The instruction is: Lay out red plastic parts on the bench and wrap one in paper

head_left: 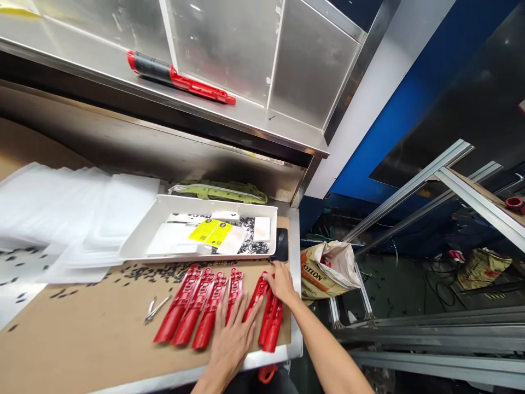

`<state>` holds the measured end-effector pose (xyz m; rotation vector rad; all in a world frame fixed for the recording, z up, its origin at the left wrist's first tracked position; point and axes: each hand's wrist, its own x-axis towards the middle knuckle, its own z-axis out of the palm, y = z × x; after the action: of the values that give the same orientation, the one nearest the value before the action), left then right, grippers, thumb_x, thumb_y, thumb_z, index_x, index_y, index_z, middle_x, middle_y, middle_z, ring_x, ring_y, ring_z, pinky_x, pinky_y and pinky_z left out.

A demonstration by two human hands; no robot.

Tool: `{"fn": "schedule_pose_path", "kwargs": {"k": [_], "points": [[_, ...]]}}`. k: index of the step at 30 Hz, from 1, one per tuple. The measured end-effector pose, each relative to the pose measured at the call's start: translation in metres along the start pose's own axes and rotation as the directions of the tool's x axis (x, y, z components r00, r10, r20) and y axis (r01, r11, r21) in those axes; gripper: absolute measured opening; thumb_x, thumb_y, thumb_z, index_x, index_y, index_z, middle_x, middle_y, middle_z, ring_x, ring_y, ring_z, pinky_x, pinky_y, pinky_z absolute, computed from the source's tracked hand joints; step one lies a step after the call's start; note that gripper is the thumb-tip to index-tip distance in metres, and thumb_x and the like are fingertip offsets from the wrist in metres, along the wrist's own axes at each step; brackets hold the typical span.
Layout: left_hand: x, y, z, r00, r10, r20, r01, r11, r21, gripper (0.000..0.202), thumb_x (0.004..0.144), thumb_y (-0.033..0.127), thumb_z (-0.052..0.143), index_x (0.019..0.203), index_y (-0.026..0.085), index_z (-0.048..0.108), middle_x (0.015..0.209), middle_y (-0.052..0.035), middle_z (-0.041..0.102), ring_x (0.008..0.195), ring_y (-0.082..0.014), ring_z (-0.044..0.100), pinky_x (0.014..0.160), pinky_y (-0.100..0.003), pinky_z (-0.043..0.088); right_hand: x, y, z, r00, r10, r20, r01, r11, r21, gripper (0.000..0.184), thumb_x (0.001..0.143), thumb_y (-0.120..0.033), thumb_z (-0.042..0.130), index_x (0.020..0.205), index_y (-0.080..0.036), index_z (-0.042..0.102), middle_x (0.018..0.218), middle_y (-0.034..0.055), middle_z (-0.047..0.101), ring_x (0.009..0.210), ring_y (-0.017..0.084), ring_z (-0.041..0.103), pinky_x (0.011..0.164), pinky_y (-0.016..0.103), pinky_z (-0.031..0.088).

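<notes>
The left hand (231, 338) is laid flat and open, fingers spread, on the row of red plastic handles (205, 303) that is set out side by side on the cardboard-covered bench (82, 334). Its fingertips rest on the handle near the middle-right of the row. The right hand (282, 282) is placed at the far end of the two rightmost handles (271, 323), fingers bent down onto their tops; nothing is seen to be gripped or lifted, and the handles lie flat near the front right corner of the bench.

Just left of the row, a small metal clip or tweezer (156, 309) is seen on the cardboard, apart from the handles. Small dark bits (135, 272) are scattered along the bench behind the row. Directly behind them a white tray (164, 207) is set, in which a yellow label (210, 232), white packets and more dark bits are held. A black pad (281, 244) is touched by the tray's right end. A green moulded part (221, 191) lies behind the tray against the steel back wall.

To the left, stacks of clear plastic bags (69, 213) are spread out. On the steel shelf (254, 117) above, a red and black knife-like tool (176, 78) is laid. Beyond the bench's right edge, a sack (328, 268) is seen on the floor.
</notes>
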<state>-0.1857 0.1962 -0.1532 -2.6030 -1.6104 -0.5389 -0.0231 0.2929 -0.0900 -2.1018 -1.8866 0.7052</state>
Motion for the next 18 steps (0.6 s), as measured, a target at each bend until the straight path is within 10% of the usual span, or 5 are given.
{"fn": "schedule_pose_path", "kwargs": {"k": [5,12,18], "points": [[-0.002,0.005,-0.011,0.991,-0.133,-0.031,0.134,0.990,0.047,0.047,0.091,0.018,0.058,0.138,0.013,0.055,0.150,-0.0242,0.047,0.140,-0.0400,0.041,0.116,-0.074,0.006,-0.003,0.004,0.015,0.990,0.030,-0.134,-0.015,0.994,0.110,0.036,0.100,-0.029,0.059,0.134,-0.018,0.055,0.138,0.0111,0.058,0.123,0.027,0.059,0.102,0.051,0.051],[0.003,0.019,0.006,0.993,0.110,0.052,-0.104,0.989,-0.103,0.056,0.084,0.054,0.071,0.133,0.030,0.060,0.148,-0.0092,0.054,0.138,-0.0315,0.046,0.120,-0.064,0.014,-0.009,0.038,0.006,0.962,0.129,-0.239,-0.098,0.986,0.138,0.029,0.099,-0.030,0.061,0.124,-0.017,0.059,0.122,0.0086,0.063,0.100,0.021,0.066,0.087,0.042,0.058],[0.003,0.000,0.001,0.994,0.067,0.082,-0.067,0.998,-0.001,0.051,0.085,0.027,0.068,0.135,0.025,0.060,0.146,-0.0161,0.055,0.137,-0.0383,0.046,0.115,-0.074,0.009,0.005,0.016,0.015,0.934,0.106,-0.342,-0.023,0.971,0.239,0.026,0.098,-0.029,0.062,0.120,-0.016,0.061,0.120,0.0078,0.064,0.102,0.022,0.066,0.089,0.043,0.057]]}}
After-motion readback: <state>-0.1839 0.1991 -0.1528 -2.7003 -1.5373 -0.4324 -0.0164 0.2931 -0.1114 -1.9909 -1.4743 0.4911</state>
